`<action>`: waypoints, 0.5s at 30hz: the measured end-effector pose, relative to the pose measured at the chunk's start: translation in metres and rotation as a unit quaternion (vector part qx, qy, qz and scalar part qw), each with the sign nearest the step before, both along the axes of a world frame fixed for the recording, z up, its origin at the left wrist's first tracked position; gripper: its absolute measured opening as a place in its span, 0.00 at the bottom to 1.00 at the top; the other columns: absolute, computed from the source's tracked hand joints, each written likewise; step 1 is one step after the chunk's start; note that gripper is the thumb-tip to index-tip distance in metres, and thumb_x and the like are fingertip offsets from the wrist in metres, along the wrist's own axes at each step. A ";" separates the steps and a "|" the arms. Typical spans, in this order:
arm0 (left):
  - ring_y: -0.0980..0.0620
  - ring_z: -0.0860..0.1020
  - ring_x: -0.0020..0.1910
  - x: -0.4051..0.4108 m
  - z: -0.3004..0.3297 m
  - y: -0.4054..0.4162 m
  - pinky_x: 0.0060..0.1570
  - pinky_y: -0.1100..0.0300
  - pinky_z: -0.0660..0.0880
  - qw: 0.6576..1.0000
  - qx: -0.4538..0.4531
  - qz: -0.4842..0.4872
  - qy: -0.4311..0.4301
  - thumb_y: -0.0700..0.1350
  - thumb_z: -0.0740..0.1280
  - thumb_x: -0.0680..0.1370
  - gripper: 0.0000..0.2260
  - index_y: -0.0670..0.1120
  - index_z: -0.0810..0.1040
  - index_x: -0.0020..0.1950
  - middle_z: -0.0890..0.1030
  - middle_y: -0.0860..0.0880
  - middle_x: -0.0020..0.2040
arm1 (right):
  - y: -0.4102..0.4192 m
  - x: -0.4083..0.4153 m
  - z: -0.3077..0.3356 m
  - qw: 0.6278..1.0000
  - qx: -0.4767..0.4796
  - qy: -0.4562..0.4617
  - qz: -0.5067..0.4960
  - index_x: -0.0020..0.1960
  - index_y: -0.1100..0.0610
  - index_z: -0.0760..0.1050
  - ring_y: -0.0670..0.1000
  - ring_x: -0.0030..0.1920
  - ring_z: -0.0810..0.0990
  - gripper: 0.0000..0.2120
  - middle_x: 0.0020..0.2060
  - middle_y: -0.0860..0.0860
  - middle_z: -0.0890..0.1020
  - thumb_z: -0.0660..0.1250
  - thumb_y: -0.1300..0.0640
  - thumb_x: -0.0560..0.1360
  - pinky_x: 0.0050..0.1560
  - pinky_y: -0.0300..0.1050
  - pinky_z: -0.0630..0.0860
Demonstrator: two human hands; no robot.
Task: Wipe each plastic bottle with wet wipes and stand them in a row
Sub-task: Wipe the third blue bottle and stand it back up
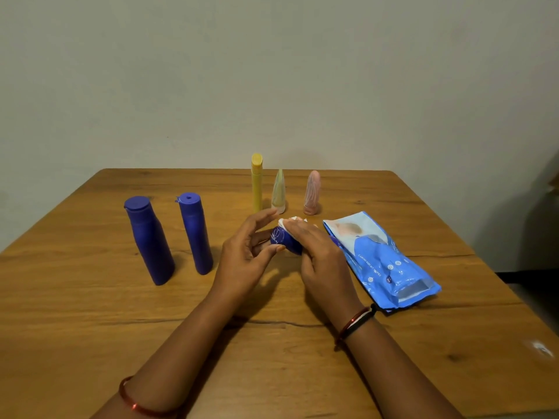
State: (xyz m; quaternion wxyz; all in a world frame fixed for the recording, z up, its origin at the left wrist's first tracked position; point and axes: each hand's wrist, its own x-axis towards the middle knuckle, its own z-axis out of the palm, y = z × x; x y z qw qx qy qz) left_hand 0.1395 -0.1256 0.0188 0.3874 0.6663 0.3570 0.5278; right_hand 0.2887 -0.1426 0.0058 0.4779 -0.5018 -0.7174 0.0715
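Six bottles are on my feed, and I place them all from the wipes pack (382, 261), which lies flat on the wooden table (90, 313). Just left of the pack, held a little above the table, is the small blue bottle (286, 241) I take to be the one in work. Its long axis runs roughly level, left to right; the end with the pale marking faces left and toward me, and the other end is hidden under a palm, so I cannot tell cap from base.

My left hand (245, 255) pinches that visible left end between thumb and fingertips. My right hand (322, 255) curls over the bottle's right part, pressing a white wet wipe (292, 222) against it; the right one covers more of the body.

Far left of the pack, two tall blue bottles (149, 240) and (196, 234) stand upright, close together. Behind the pack, toward the wall, a yellow bottle (256, 182), a pale cone-shaped bottle (279, 192) and a pink bottle (312, 193) stand side by side.

I judge the next step is to tip the axis upright and set it down near the blue pair, a placing the left hand is nearer to.
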 end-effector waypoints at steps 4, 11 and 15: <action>0.59 0.78 0.59 -0.002 -0.004 0.005 0.57 0.64 0.75 1.000 -0.011 0.009 -0.006 0.33 0.69 0.74 0.24 0.55 0.73 0.63 0.80 0.55 0.59 | 0.001 0.002 -0.002 1.000 -0.004 -0.007 0.012 0.68 0.55 0.71 0.44 0.68 0.68 0.28 0.65 0.50 0.75 0.55 0.71 0.70 0.70 0.43 0.65; 0.58 0.79 0.58 -0.007 -0.002 0.011 0.58 0.62 0.76 0.995 -0.030 0.048 -0.088 0.33 0.65 0.76 0.17 0.50 0.77 0.60 0.81 0.55 0.56 | 0.008 0.023 -0.005 0.989 -0.051 0.051 -0.130 0.64 0.56 0.76 0.44 0.59 0.73 0.24 0.59 0.50 0.79 0.58 0.73 0.73 0.63 0.33 0.66; 0.58 0.80 0.53 -0.007 -0.001 0.015 0.55 0.61 0.77 0.982 -0.063 0.065 -0.166 0.31 0.64 0.77 0.14 0.46 0.77 0.58 0.82 0.51 0.52 | 0.013 0.036 -0.001 0.960 -0.095 0.232 -0.129 0.64 0.49 0.75 0.45 0.59 0.75 0.22 0.59 0.48 0.78 0.56 0.69 0.78 0.58 0.38 0.73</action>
